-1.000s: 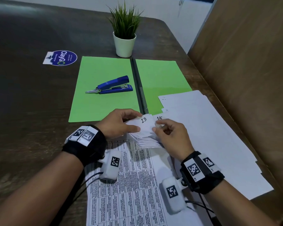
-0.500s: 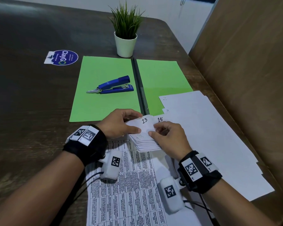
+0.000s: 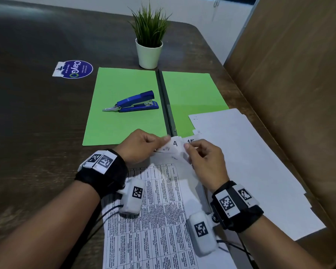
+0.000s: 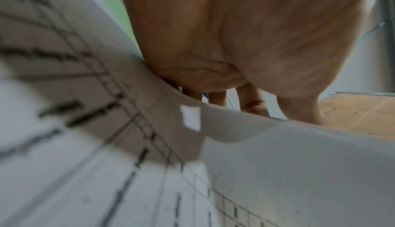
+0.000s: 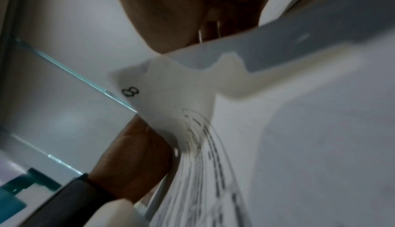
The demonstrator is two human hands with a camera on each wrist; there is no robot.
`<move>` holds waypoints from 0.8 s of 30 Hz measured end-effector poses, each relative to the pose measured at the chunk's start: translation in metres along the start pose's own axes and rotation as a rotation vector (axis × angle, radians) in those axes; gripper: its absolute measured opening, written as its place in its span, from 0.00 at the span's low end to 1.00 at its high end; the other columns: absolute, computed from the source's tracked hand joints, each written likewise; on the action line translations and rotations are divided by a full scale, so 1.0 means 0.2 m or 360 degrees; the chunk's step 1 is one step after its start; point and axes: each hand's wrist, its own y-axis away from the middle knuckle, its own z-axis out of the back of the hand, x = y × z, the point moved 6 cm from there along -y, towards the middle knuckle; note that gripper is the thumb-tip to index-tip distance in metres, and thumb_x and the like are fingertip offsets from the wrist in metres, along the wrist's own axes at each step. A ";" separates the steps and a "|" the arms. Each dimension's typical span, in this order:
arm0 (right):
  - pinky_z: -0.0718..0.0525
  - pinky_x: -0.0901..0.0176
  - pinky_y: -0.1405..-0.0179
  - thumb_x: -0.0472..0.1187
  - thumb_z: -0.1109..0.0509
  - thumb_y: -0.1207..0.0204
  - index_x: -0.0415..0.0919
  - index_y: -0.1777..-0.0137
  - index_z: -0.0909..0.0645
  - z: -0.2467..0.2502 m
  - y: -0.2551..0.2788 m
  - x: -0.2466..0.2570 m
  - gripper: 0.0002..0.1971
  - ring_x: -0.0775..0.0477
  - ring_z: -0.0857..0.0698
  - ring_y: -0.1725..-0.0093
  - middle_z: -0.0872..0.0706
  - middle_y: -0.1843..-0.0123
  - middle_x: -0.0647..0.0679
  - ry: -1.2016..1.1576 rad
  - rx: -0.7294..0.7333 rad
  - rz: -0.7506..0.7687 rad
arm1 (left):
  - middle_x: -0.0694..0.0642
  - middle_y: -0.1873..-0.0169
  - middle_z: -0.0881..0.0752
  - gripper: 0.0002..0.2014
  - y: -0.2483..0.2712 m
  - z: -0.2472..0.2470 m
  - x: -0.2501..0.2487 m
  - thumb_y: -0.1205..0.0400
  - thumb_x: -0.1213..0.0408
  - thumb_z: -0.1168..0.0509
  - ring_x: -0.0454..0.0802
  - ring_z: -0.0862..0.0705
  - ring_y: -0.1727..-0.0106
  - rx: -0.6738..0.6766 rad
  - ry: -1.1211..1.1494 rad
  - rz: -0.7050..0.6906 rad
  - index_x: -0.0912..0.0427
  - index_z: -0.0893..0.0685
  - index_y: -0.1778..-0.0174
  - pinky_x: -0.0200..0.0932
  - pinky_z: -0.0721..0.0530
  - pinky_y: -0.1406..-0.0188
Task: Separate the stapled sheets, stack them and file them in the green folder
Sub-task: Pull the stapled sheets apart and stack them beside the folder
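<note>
The stapled sheets (image 3: 159, 210), printed with tables, lie on the table in front of me. Their top corner (image 3: 175, 146) is lifted and fanned. My left hand (image 3: 155, 141) pinches that corner from the left and my right hand (image 3: 192, 148) pinches leaves of it from the right. Handwritten numbers show on the corner leaves. In the right wrist view a leaf marked 8 (image 5: 149, 92) curls under my right hand (image 5: 181, 11). The left wrist view shows my palm (image 4: 213, 45) against the printed sheet (image 4: 96, 129). The green folder (image 3: 124, 113) lies open beyond my hands.
A blue stapler (image 3: 133, 104) sits on the folder's left half. Several loose white sheets (image 3: 250, 162) overlap the folder's right half and run toward me. A potted plant (image 3: 149, 41) and a round sticker (image 3: 74, 69) are farther back. A wooden partition (image 3: 289, 94) borders the right.
The leaf marked 13 that was on top of the fanned corner has been turned, and another number shows. Both hands stay at the corner, the right shifted slightly.
</note>
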 end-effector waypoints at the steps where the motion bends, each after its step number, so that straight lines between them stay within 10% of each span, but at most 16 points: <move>1: 0.17 0.55 0.64 0.45 0.22 0.24 0.45 0.58 0.12 0.00 -0.01 -0.01 0.05 0.54 0.18 0.69 0.14 0.68 0.48 0.0048 -0.0003 -0.0019 | 0.56 0.59 0.06 0.30 0.00 0.01 0.00 0.27 0.38 0.35 0.53 0.10 0.51 -0.0036 -0.0026 0.0026 0.66 0.08 0.66 0.39 0.16 0.47; 5: 0.20 0.60 0.65 0.42 0.16 0.32 0.44 0.64 0.13 -0.01 -0.01 -0.04 0.08 0.56 0.21 0.71 0.16 0.71 0.54 0.0131 0.0078 -0.0098 | 0.59 0.53 0.07 0.06 -0.01 0.00 0.01 0.23 0.61 0.24 0.47 0.13 0.59 -0.0078 0.0031 -0.0055 0.61 0.09 0.55 0.42 0.14 0.53; 8: 0.21 0.62 0.67 0.40 0.15 0.33 0.43 0.67 0.15 -0.01 0.00 -0.02 0.10 0.57 0.22 0.73 0.18 0.73 0.56 0.0138 0.0065 -0.0066 | 0.56 0.45 0.09 0.15 -0.02 0.00 0.02 0.24 0.76 0.24 0.47 0.12 0.56 -0.0020 0.0086 -0.0076 0.51 0.11 0.50 0.48 0.11 0.48; 24: 0.14 0.53 0.66 0.40 0.18 0.31 0.46 0.66 0.14 -0.02 0.01 0.03 0.08 0.51 0.18 0.71 0.15 0.71 0.52 0.0189 0.0027 0.0099 | 0.54 0.52 0.08 0.14 -0.01 0.01 0.01 0.27 0.73 0.20 0.46 0.12 0.58 -0.0069 0.0016 -0.0050 0.57 0.11 0.49 0.48 0.11 0.47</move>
